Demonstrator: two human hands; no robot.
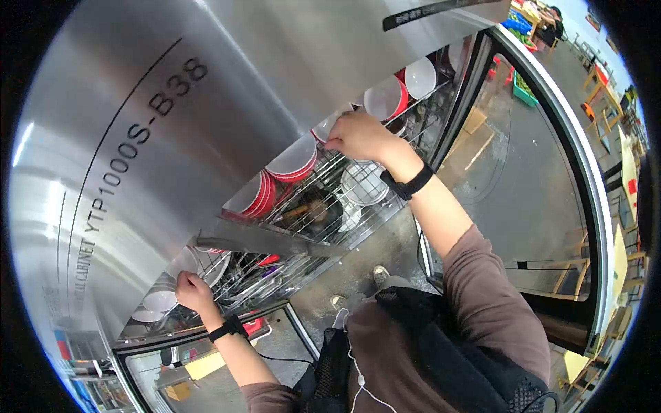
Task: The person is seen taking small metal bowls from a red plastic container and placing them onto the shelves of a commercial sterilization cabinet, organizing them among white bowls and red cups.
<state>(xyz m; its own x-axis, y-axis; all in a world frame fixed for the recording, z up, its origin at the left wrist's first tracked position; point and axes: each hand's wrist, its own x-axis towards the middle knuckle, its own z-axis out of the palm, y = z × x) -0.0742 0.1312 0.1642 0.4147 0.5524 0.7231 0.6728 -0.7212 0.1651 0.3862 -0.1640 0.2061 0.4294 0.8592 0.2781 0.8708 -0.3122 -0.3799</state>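
Note:
I stand before an open steel cabinet (pixel 255 82) with wire shelves. My right hand (pixel 363 138) is at the upper shelf with its fingers curled in, against the edge of a red-and-white bowl (pixel 323 129); whether they grip it is hidden. To its right sits another red-and-white bowl (pixel 383 98), and to its left a larger white bowl with red outside (pixel 292 158). My left hand (pixel 195 292) is closed at the lower left shelf, beside a white bowl (pixel 160 301). What its fingers hold, if anything, does not show.
Stacked red bowls (pixel 256 197) sit on the upper wire rack. White plates (pixel 363 183) and a dark pan (pixel 318 212) show through the rack. A glass door (pixel 523 172) stands open at right, another (pixel 227 365) at lower left. A thin white cable (pixel 359 378) hangs over my front.

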